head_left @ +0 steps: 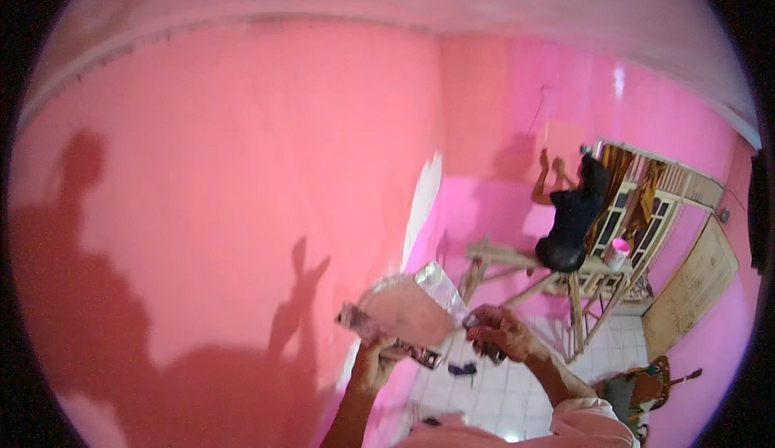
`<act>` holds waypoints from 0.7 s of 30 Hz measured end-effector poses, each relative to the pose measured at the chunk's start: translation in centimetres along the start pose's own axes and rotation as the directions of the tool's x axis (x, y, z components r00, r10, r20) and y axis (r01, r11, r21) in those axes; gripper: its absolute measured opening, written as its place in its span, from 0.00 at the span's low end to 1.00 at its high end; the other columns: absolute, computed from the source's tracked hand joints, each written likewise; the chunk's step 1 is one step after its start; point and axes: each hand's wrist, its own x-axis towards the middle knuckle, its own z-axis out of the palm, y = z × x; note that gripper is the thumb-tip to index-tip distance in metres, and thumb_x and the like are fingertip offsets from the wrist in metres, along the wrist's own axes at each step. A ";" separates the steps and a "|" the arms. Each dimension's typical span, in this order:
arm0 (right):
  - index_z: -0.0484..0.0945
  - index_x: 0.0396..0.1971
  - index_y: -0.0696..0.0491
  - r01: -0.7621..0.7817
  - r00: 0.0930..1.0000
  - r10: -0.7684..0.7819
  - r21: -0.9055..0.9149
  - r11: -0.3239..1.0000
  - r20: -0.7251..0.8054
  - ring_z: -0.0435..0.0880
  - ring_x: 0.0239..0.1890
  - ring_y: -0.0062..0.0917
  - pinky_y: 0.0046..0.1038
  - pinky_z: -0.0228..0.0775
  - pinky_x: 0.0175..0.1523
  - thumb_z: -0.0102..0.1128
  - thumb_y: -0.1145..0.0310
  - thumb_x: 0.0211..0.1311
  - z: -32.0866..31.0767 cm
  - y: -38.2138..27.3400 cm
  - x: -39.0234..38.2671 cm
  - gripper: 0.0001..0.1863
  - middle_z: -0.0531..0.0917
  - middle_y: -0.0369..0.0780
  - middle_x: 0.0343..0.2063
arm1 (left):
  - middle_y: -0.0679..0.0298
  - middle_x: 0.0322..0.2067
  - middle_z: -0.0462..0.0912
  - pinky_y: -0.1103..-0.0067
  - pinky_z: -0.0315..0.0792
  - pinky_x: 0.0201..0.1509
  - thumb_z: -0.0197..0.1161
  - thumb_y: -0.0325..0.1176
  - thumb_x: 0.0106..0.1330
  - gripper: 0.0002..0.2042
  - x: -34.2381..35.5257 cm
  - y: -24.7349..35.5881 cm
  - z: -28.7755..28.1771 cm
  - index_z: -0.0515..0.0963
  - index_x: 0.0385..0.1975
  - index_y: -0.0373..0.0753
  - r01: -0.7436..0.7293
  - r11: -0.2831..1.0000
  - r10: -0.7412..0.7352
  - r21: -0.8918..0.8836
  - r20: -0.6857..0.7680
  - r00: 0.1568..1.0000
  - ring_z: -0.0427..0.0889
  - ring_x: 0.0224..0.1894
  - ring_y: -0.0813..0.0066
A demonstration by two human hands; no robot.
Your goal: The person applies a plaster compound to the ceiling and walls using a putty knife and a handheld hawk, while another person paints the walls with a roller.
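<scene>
My left hand is closed on the lower edge of a flat plate with a dark rail, like a wide scraper. A pale pinkish layer, which looks like filler paste, covers the plate. Just right of it, my right hand is curled round the handle end of a scraper whose shiny, pale blade points up and left. The blade meets or overlaps the plate's right edge; I cannot tell whether they touch. Both tools are held up before the salmon-pink wall.
A white patch runs down near the room corner. At right, another person sits on a wooden trestle scaffold, arms raised to the wall, beside a paint bucket. A window, a wooden door panel and a cluttered chair lie beyond.
</scene>
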 end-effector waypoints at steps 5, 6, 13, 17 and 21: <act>0.69 0.38 0.58 0.102 0.992 -0.087 0.178 0.979 -0.094 0.74 0.19 0.20 0.21 0.67 0.20 0.51 0.68 0.59 1.1 -4.7 0.5 0.11 0.76 0.38 0.26 | 0.58 0.40 0.73 0.67 0.75 0.44 0.54 0.25 0.54 0.18 3.6 0.9 0.8 0.64 0.47 0.35 0.107 0.987 -0.089 -0.117 0.152 0.984 0.76 0.41 0.62; 0.69 0.38 0.58 0.154 0.982 -0.124 0.216 0.964 -0.145 0.74 0.19 0.20 0.21 0.67 0.21 0.50 0.69 0.59 0.7 -5.5 1.5 0.10 0.76 0.38 0.26 | 0.57 0.40 0.73 0.67 0.75 0.45 0.54 0.25 0.55 0.18 4.7 0.9 1.4 0.64 0.46 0.35 0.107 0.988 -0.088 -0.114 0.157 0.984 0.76 0.41 0.62; 0.68 0.40 0.56 0.568 0.822 -0.399 0.548 0.614 -0.406 0.75 0.25 0.21 0.24 0.70 0.30 0.46 0.70 0.57 2.7 -13.9 2.6 0.11 0.74 0.38 0.27 | 0.55 0.47 0.69 0.67 0.70 0.51 0.52 0.26 0.56 0.21 3.3 1.4 4.4 0.60 0.52 0.33 0.085 0.995 -0.072 -0.057 0.206 0.976 0.70 0.49 0.64; 0.68 0.41 0.56 0.798 0.599 -0.608 0.448 0.403 -0.521 0.75 0.29 0.22 0.29 0.73 0.36 0.46 0.69 0.59 3.8 -19.4 4.2 0.11 0.73 0.38 0.30 | 0.54 0.50 0.67 0.63 0.68 0.52 0.52 0.26 0.56 0.24 2.2 1.2 0.9 0.58 0.54 0.35 0.143 0.986 -0.119 -0.090 0.232 0.965 0.68 0.52 0.61; 0.67 0.45 0.57 0.885 0.451 -0.682 0.390 0.255 -0.577 0.76 0.32 0.24 0.30 0.74 0.39 0.47 0.70 0.60 5.1 -23.5 6.4 0.14 0.73 0.38 0.31 | 0.55 0.48 0.67 0.62 0.70 0.51 0.55 0.27 0.53 0.26 0.0 0.9 -0.6 0.58 0.53 0.36 0.074 0.997 -0.071 -0.038 0.076 0.995 0.70 0.49 0.58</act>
